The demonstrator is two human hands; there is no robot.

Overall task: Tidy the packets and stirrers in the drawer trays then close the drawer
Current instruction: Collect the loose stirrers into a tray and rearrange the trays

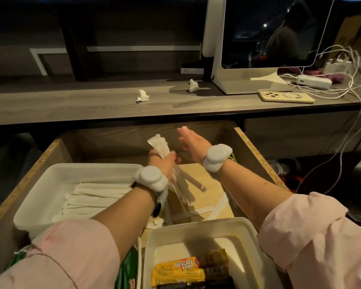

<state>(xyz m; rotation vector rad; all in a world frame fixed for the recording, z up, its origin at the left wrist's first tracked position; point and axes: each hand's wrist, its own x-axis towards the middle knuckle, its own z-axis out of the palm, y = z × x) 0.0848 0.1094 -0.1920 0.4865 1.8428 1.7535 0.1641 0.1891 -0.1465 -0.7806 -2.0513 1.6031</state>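
Note:
The wooden drawer [256,151] stands pulled out below the counter. My left hand [164,162] is shut on a bundle of paper-wrapped stirrers [159,146], held upright above the drawer floor. My right hand [191,143] hovers flat and open just right of the bundle, apart from it. A white tray [56,171] on the left holds several wrapped stirrers laid in rows. A second white tray [246,228] in front holds coffee packets [176,270], one marked Nescafe. Loose stirrers [215,209] lie on the drawer floor between the trays.
The grey wood counter [71,105] above the drawer carries two crumpled tissues [142,95], a white monitor [258,38], a phone [286,97] and tangled white cables with a charger [313,81]. A green packet [129,268] lies at the drawer's front left.

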